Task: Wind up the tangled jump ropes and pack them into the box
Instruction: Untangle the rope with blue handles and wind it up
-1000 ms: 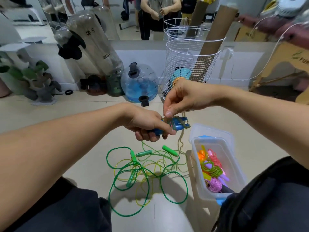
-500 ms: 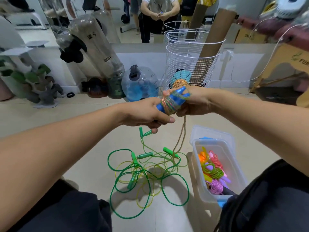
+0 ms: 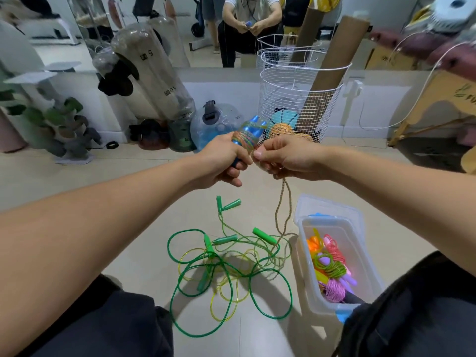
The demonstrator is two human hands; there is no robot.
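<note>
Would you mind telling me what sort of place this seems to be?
Probably an exercise or activity room: a wall mirror runs above the floor, a wire basket holds balls, and large water bottles stand beside it.

Blue handles (image 3: 251, 130) lower ends hidden in left hand (image 3: 224, 161), box (image 3: 332, 309) corner behind knee

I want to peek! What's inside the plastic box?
The plastic box holds wound ropes: orange, pink, green, yellow, with purple handles. Whatever lies underneath them is hidden.
</note>
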